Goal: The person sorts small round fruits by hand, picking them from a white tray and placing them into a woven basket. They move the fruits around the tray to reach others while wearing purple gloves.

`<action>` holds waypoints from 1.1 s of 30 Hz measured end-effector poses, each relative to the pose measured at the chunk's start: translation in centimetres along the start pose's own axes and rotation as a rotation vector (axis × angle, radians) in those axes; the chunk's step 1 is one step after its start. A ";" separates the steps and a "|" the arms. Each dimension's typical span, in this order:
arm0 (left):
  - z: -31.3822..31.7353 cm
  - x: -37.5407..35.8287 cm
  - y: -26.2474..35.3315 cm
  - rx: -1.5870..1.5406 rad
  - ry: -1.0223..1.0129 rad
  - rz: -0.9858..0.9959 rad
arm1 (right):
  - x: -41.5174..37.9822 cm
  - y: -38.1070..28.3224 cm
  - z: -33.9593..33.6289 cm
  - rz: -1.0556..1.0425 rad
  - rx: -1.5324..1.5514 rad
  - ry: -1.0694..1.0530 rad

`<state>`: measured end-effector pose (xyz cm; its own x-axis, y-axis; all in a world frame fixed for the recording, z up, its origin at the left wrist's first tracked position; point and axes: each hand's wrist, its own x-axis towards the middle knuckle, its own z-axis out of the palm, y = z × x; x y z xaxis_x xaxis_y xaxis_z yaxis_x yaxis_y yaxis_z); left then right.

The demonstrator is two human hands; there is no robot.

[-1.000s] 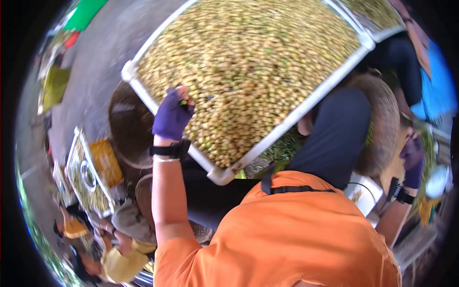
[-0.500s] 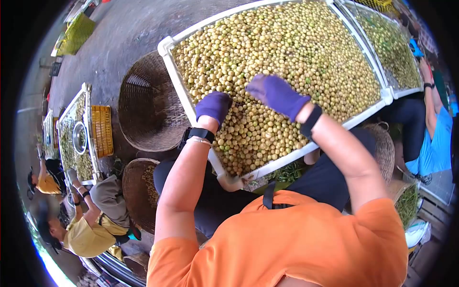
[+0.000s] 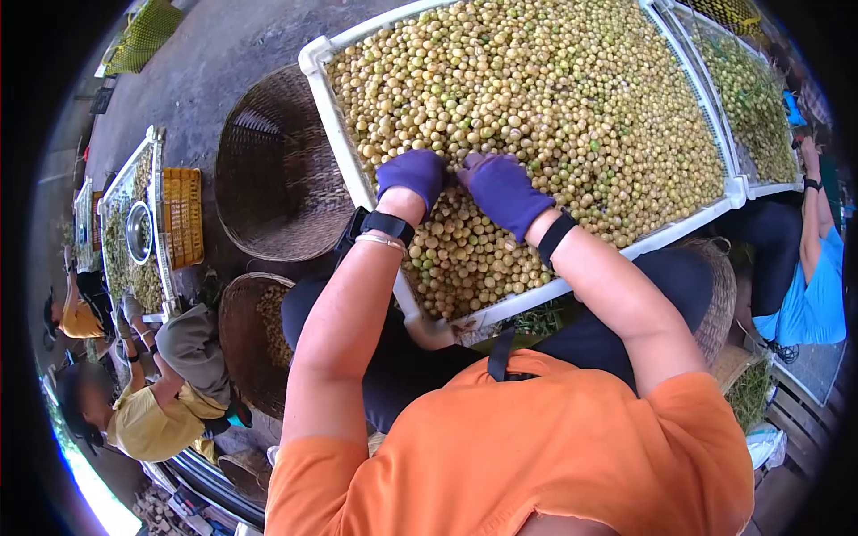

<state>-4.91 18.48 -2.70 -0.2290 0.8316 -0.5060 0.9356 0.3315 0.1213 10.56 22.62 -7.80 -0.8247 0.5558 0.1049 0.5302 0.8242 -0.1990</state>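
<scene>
A white-framed tray point(image 3: 359, 188) in front of me is filled with small round yellow-green fruits point(image 3: 536, 80). My left hand point(image 3: 413, 179), in a purple glove, rests among the fruits near the tray's left side, its fingers curled down and mostly hidden. Close to its right is my right hand point(image 3: 505, 192), also gloved in purple, its fingertips bent into the fruits. Whether either hand holds a fruit is hidden. Around both hands the fruits lie in a loose layer.
An open woven basket point(image 3: 277, 170) stands left of the tray, with a second basket point(image 3: 246, 357) holding fruits below it. A person in yellow point(image 3: 156, 424) works at another tray on the left. A person in blue point(image 3: 809, 295) sits at the right beside an adjoining tray point(image 3: 737, 98).
My right hand has moved down and left, closer to my left hand, and its fingers now reach into the fruits. My left hand has shifted slightly up and right. The whole view has shifted a little.
</scene>
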 end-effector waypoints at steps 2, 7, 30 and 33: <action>0.3 0.0 0.1 0.006 -0.002 0.010 | 0.0 0.2 0.3 0.007 -0.008 -0.010; -0.4 -0.1 -0.4 -0.188 0.041 -0.059 | -0.3 -0.7 -1.3 -0.017 -0.114 -0.149; 0.8 2.0 -0.1 -0.202 -0.004 0.318 | -2.1 7.7 -5.6 0.287 0.531 -0.092; -0.4 1.8 -2.4 -0.603 0.161 0.113 | -2.3 6.8 -6.8 0.302 0.619 -0.264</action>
<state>-7.65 19.40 -3.57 -0.2195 0.9172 -0.3325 0.6514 0.3915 0.6499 17.41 27.71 -2.77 -0.7215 0.6403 -0.2637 0.5979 0.3840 -0.7036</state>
